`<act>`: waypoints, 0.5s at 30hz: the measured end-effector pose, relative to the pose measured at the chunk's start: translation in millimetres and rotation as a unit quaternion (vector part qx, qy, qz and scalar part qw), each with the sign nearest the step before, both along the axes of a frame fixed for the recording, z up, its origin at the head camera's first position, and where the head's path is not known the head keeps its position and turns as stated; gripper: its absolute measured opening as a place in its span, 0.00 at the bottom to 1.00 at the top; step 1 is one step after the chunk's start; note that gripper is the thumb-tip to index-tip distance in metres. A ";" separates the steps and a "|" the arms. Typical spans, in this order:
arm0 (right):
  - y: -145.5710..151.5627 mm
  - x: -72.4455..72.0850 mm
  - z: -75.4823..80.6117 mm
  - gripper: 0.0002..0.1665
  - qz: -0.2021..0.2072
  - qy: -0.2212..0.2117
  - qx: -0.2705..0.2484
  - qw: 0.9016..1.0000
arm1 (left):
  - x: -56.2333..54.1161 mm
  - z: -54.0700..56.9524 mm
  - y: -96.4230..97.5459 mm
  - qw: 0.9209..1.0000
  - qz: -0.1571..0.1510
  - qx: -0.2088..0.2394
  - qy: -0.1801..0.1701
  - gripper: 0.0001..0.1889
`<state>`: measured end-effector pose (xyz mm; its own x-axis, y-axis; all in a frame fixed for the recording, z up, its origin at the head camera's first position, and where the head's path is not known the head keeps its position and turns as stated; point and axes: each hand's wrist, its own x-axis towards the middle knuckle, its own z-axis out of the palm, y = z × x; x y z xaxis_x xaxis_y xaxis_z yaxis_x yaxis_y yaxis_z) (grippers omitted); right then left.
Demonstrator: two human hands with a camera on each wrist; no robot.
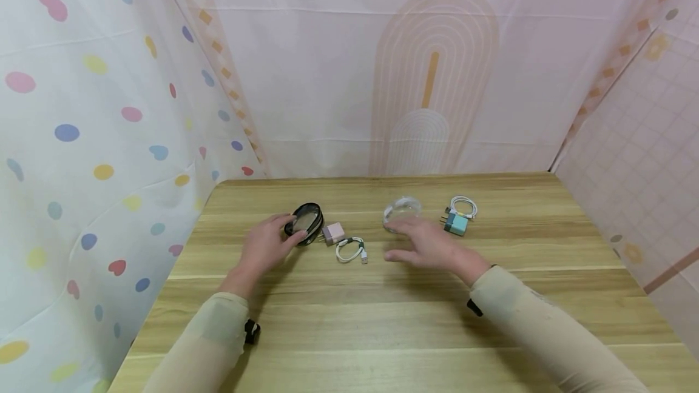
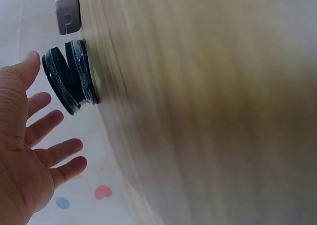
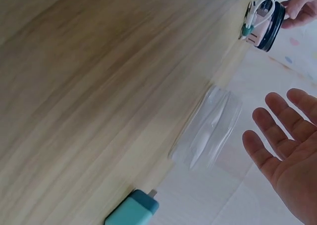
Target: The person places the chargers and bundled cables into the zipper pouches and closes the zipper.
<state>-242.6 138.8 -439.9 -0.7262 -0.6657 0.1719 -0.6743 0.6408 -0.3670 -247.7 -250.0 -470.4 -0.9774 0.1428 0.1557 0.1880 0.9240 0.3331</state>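
Observation:
My left hand [image 1: 266, 244] reaches to the left side of a round, black-edged clear case [image 1: 313, 235], thumb and fingers spread around its near side. In the left wrist view a gap shows between the palm and this case [image 2: 59, 79], whose two black rims stand apart. My right hand [image 1: 428, 244], its fingers loosely extended, hovers by a round clear case [image 1: 413, 204] with a pale edge. The fingers overlap that case's front in the head view; in the right wrist view they are apart from the clear case [image 3: 205, 131].
Between the cases lie a pink charger plug [image 1: 334, 233] and a coiled white USB cable [image 1: 340, 255] with a dark green tie. Farther right, a turquoise charger plug [image 1: 456, 224] lies before another coiled white cable [image 1: 474, 204]. Patterned curtains [image 1: 306, 77] surround the wooden table [image 1: 349, 326].

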 end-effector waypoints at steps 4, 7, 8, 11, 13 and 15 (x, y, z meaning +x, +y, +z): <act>-5.2 0.3 -0.6 0.45 -0.005 -0.007 0.016 1.000 | -5.0 0.8 6.7 1.000 0.005 -0.011 0.001 0.35; -8.8 0.6 -1.8 0.45 -0.007 -0.019 0.022 1.000 | -8.3 1.1 10.9 1.000 0.012 -0.017 -0.006 0.36; -9.9 0.7 -2.4 0.45 -0.006 -0.022 0.023 0.999 | -9.5 1.0 12.1 1.000 0.014 -0.018 -0.009 0.36; -12.7 0.9 -4.0 0.45 -0.002 -0.024 0.026 0.999 | -11.9 0.5 15.1 0.999 0.019 -0.024 -0.020 0.37; -14.4 1.0 -5.0 0.45 0.001 -0.021 0.032 0.999 | -13.2 -0.1 16.7 0.999 0.023 -0.022 -0.024 0.36; -15.9 0.9 -6.0 0.45 0.005 -0.018 0.037 0.999 | -14.0 -0.5 18.3 0.999 0.021 -0.016 -0.025 0.35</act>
